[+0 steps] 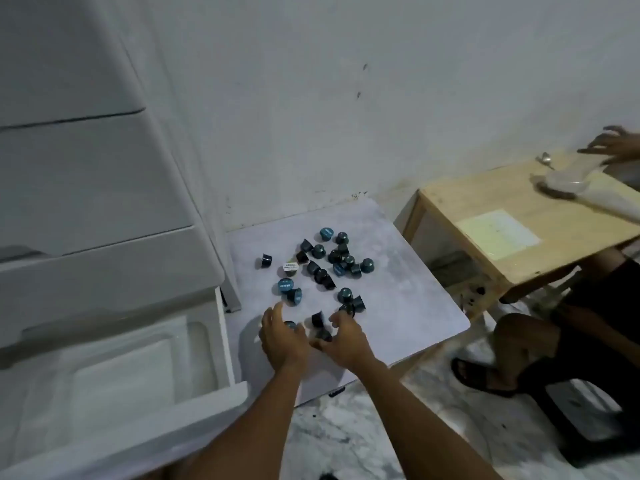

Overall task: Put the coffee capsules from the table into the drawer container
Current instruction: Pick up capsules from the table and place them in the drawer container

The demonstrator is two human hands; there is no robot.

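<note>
While both hands work at the near edge of the grey table (408, 306), roughly two dozen coffee capsules (341, 261) lie scattered on its top; blur in the middle cluster prevents an exact count. Three show blue lids, one a white lid, and the rest show dark bodies. The right hand (346, 341) has thumb and fingers curled round one dark capsule (325, 336). The left hand (282, 341) is cupped beside another at its fingertips, and whether it grips that one cannot be told. Left of the table stands a white drawer unit: one drawer (221, 355) is pulled open, showing its white moulded floor, with three closed drawers stacked above. At right, a wooden table (519, 265) carries one sheet of paper (498, 233), one spoon (546, 160) and one plastic bag (568, 178), which a second person's hand (613, 143) touches.
</note>
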